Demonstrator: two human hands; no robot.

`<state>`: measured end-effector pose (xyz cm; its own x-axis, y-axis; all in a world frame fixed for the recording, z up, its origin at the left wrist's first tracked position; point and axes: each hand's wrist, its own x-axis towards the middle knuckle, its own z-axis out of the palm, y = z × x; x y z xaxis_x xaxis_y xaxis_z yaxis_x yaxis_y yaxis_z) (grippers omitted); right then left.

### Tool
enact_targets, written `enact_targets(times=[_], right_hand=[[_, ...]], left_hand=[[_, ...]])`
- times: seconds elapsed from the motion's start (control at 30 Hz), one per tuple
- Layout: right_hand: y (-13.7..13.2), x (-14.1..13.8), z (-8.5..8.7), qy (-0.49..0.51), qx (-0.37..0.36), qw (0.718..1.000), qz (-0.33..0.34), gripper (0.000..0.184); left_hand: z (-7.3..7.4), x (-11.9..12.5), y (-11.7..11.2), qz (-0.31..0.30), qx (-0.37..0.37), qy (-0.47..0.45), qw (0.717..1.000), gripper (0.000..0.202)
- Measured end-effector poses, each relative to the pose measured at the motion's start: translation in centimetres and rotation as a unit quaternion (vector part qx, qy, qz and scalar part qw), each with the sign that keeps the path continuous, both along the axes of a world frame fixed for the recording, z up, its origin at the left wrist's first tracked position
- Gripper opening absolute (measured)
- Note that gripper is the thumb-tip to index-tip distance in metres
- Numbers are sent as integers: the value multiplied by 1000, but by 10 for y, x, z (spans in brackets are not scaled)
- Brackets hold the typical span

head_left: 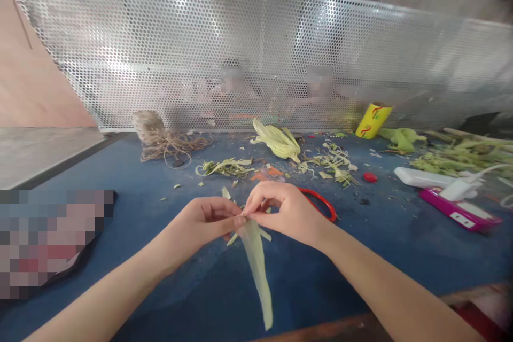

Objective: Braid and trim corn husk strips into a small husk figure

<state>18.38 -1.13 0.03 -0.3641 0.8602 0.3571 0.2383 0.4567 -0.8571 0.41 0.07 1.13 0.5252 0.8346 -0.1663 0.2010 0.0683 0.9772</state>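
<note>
Between my two hands, above the middle of the blue table, a pale green corn husk strip [257,272] hangs down toward me. My left hand [212,219] pinches its upper end with thumb and fingertips. Close against it, my right hand [278,208] pinches the same end, fingertips touching those of the left. Other short husk pieces stick out around and behind the fingers; whether they join the strip I cannot tell. Just beyond my right hand lies a red loop-shaped handle [323,204], partly hidden by the hand.
A whole husk bundle [278,140], husk scraps [228,167] and a tangle of twine [172,145] lie farther back on the blue table [192,299]. At right are a yellow roll [373,120], a red round object [370,177] and a magenta-white power strip [460,211]. A perforated metal screen [180,48] stands behind.
</note>
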Motion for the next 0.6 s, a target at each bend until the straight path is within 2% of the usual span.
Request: enact_targets(times=[0.13,0.3,0.43,0.6], right_hand=[[-1,1,3,-13,-32,999,16,4],[-1,1,1,-13,-81,997,6,22],[0,0,-2,7,-96,995,-11,12],[2,-1,-2,-1,-43,999,-25,4]], left_hand=[[2,1,-1,22,-6,18,1000,14],[-1,2,-1,23,17,25,999,17],[-3,1,1,26,25,26,999,18],[-1,1,2,48,50,35,997,20]])
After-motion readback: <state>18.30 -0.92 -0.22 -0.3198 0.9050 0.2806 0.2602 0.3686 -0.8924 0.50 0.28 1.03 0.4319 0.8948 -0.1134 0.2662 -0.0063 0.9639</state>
